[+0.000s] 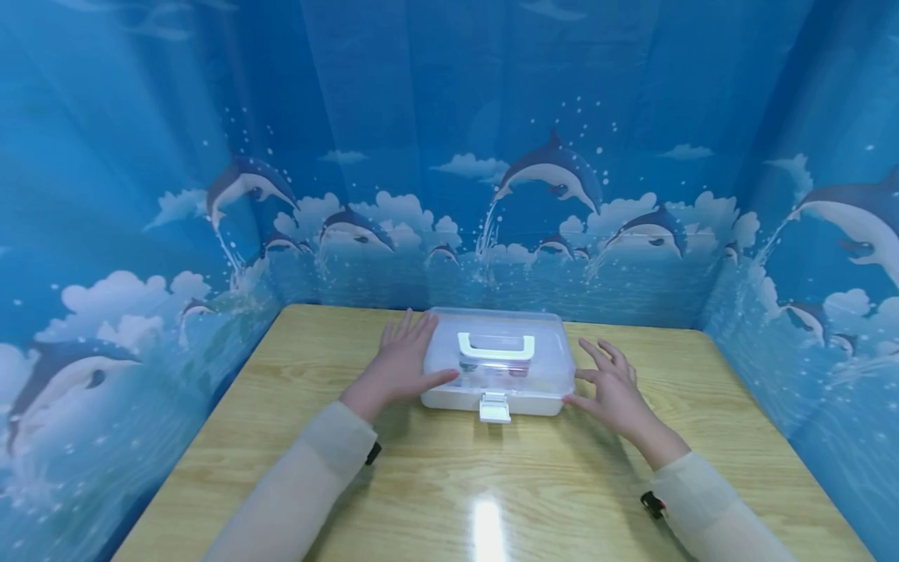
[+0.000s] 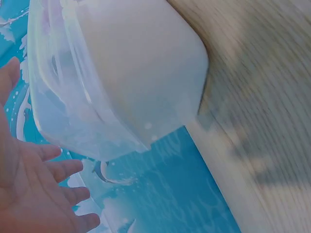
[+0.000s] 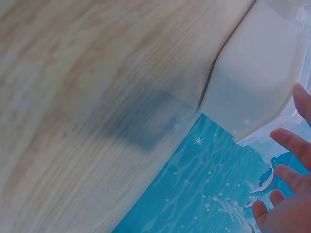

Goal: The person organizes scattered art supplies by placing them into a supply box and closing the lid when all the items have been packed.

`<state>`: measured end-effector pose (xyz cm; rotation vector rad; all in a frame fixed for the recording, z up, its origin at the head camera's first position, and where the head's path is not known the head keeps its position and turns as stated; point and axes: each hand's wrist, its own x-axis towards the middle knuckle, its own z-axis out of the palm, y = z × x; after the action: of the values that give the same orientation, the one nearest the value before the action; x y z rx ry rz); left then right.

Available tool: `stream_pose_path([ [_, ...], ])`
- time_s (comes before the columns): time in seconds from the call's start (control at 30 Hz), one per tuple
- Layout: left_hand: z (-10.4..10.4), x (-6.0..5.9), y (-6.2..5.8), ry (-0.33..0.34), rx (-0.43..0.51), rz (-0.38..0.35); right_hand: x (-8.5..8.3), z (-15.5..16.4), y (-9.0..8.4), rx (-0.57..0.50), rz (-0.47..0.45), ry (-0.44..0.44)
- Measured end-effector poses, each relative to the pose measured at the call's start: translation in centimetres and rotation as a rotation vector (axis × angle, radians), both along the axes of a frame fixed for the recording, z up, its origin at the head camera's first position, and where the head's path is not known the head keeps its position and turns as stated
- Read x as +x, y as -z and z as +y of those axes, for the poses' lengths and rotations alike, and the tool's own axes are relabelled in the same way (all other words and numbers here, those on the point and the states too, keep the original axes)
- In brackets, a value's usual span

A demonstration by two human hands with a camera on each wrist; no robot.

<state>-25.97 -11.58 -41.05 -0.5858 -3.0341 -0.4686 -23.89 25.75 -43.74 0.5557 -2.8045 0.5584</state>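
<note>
A storage box with a translucent lid [image 1: 551, 343] and a white base [image 1: 449, 400] stands on the table. On the lid is a white carry handle [image 1: 495, 353]; a white latch [image 1: 495, 407] juts out from the front. Small dark and reddish shapes show faintly through the plastic. My left hand [image 1: 400, 363] is at the box's left side, fingers spread and straight, thumb reaching over the lid's front left. At the right front corner is my right hand [image 1: 612, 394], fingers spread, thumb and forefinger at the box's edge. Whether either hand touches it I cannot tell.
The wood-grain table [image 1: 337, 499] extends in front of the box and to both sides. A blue curtain with dolphins [image 1: 393, 273] hangs along the back and both sides, close behind the box.
</note>
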Motion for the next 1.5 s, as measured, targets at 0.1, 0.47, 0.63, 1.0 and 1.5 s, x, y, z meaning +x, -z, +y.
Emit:
stream_pose_path([
  [0.1, 0.6, -0.1, -0.1, 0.012, -0.005, 0.014, 0.0, 0.0, 0.1, 0.001, -0.002, 0.003],
  [0.47, 2.2, -0.4, 0.6, 0.034, -0.075, 0.051, 0.4, 0.0, 0.2, -0.012, -0.013, 0.006],
  [0.63, 2.5, -0.3, 0.5, 0.045, -0.085, 0.060, 0.5, 0.0, 0.4, -0.012, -0.001, 0.009],
  [1.0, 2.8, -0.5, 0.6, 0.028, -0.091, 0.059, 0.8, 0.7, -0.7, 0.030, -0.019, 0.026],
  [1.5, 2.6, -0.6, 0.7, 0.025, -0.038, 0.055, 2.5, -0.8, -3.9, 0.041, 0.164, -0.049],
])
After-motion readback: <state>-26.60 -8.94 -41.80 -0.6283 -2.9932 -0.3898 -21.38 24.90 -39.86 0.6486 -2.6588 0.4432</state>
